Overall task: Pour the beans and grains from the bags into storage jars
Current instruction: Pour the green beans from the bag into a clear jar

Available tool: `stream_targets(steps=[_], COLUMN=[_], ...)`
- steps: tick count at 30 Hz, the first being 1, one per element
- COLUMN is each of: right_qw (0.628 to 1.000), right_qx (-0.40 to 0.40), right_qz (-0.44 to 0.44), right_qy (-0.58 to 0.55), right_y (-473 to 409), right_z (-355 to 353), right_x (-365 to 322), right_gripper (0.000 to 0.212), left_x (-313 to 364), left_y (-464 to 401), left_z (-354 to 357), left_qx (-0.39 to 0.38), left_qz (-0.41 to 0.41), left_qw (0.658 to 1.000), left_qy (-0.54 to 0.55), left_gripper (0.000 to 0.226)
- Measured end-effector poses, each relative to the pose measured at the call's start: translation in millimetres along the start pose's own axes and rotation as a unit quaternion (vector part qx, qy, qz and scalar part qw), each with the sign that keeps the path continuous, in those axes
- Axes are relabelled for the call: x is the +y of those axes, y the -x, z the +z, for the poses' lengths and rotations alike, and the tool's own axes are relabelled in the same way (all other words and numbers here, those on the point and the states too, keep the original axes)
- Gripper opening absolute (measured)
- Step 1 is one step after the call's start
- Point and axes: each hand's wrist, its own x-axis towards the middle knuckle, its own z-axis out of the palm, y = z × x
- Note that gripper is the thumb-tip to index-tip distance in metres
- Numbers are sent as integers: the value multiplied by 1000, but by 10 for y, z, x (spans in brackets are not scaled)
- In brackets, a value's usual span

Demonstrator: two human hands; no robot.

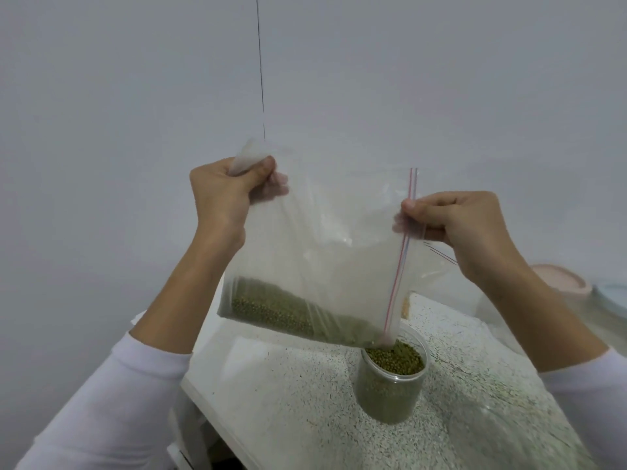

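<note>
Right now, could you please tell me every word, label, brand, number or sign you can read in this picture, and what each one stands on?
None: no readable text anywhere in this view.
The zip bag is clear and unprinted; it bears only a red and blue seal stripe.
The jar of green beans shows no label.
The speckled counter and the pink dish show no writing.

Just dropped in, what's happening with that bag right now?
A person is tipping a clear zip bag of green beans into a clear jar on the speckled counter. The left hand grips the bag's bottom corner, the right hand pinches the zip edge. The jar looks nearly full; beans remain in the bag.
</note>
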Motion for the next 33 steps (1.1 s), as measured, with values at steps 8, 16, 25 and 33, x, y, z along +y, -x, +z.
stream_targets(steps=[8,16,25,33], right_qw=[1000,999,1000,1000], right_qx=[-22,-38,1,9], right_qz=[-2,3,-8,-16], right_qy=[8,23,0,-1], right_y=[26,19,-10,-53], right_z=[37,75,87,97], right_x=[-33,-50,-26,-32], right_gripper=[9,10,9,10], left_x=[50,71,57,65], left_y=[-5,-9,-43,-83], left_z=[-25,-31,-77,-103], left_qx=[-11,-9,38,33], left_qz=[9,18,31,37], left_qw=[1000,1000,999,999], left_qy=[1,-9,7,12], left_gripper=[12,11,11,10])
